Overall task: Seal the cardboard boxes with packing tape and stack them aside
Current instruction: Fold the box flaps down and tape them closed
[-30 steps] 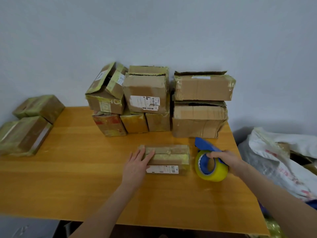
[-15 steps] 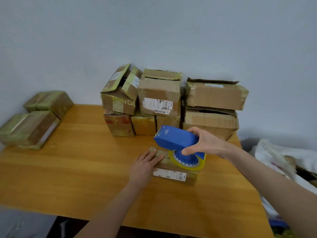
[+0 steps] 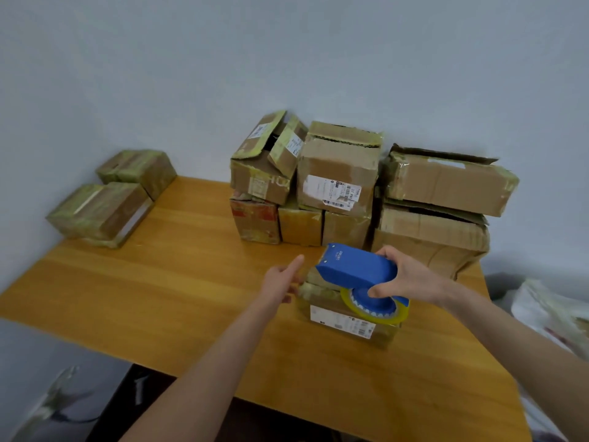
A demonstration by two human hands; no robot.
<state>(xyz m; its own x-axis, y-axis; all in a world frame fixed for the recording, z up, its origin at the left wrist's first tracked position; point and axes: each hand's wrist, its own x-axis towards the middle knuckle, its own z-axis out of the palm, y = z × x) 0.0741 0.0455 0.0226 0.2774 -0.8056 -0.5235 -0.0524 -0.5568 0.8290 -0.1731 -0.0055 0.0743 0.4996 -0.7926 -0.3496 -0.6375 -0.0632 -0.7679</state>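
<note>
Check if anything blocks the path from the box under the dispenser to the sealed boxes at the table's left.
Nothing visible does. Bare table lies between the box and the two sealed boxes. The left hand is at its left end; the right hand holds the tape dispenser over it.

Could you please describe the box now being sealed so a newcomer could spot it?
On the wooden table, boxes are piled against the wall. In front of them lies one low box by itself. Unlike the rest, it sits under the blue tape dispenser held by the right hand.
</note>
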